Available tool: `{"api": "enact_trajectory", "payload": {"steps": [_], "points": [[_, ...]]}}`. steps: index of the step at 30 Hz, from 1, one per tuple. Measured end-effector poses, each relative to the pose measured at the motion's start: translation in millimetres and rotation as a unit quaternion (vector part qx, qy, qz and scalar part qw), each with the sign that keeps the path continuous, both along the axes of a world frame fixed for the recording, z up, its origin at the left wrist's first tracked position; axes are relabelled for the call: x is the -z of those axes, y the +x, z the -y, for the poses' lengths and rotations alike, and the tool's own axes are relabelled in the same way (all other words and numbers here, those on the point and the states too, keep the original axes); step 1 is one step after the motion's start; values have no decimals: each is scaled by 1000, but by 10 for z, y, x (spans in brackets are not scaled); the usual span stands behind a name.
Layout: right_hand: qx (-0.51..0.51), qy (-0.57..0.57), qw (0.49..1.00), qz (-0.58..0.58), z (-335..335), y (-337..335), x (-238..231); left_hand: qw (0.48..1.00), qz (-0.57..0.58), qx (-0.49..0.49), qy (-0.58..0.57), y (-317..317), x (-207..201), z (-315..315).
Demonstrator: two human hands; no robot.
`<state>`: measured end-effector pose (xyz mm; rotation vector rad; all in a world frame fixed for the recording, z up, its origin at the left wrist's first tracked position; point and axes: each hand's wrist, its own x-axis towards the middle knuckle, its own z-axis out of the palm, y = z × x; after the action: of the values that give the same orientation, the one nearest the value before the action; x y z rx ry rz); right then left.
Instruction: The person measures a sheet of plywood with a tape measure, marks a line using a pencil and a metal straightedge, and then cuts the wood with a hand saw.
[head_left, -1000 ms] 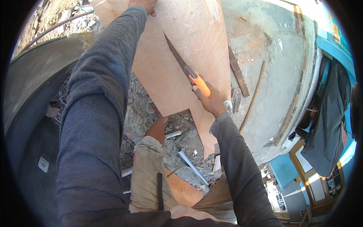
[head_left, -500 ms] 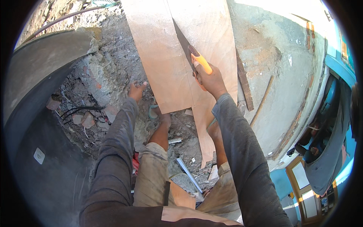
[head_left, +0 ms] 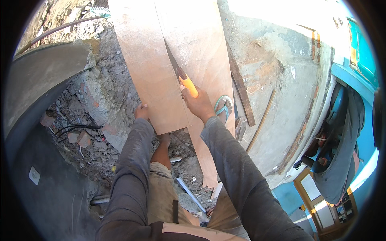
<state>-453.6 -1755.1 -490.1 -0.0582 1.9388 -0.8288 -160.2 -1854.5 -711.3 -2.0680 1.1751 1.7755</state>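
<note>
My right hand (head_left: 197,102) is closed round the orange handle of a handsaw (head_left: 188,86). The saw's dark blade slants away from me in a long slit through a thin plywood sheet (head_left: 146,68). From the saw towards me, a fine line continues down the wood. My left hand (head_left: 141,111) grips the sheet's left edge near its near corner, thumb side up, the other fingers mostly hidden by the wood. My right foot in a turquoise-strapped sandal (head_left: 223,107) stands on the right part of the sheet, beside my right hand.
Broken rubble (head_left: 84,138) with black cable lies to the left, next to a dark wall (head_left: 44,168). Right of the sheet are a dark plank (head_left: 243,94) and a thin wooden strip (head_left: 262,120) on concrete. A metal strip (head_left: 189,193) lies between my legs.
My left hand has moved from the air beside the sheet onto its edge. My right foot has come up onto the plywood. The view has shifted, and my right hand still holds the saw.
</note>
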Motion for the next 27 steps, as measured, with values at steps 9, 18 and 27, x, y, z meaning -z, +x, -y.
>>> {"api": "enact_trajectory", "payload": {"steps": [9,18,27], "points": [[71,-135,983,-106,-225,216,441,993,-29,34,-110,-1075,-322,829],[59,-110,985,-115,-706,1010,-126,981,79,38,-172,-1645,-301,1453],[-2,-72,985,-155,-460,803,219,989,33,0,-144,-1698,-172,1286]]}}
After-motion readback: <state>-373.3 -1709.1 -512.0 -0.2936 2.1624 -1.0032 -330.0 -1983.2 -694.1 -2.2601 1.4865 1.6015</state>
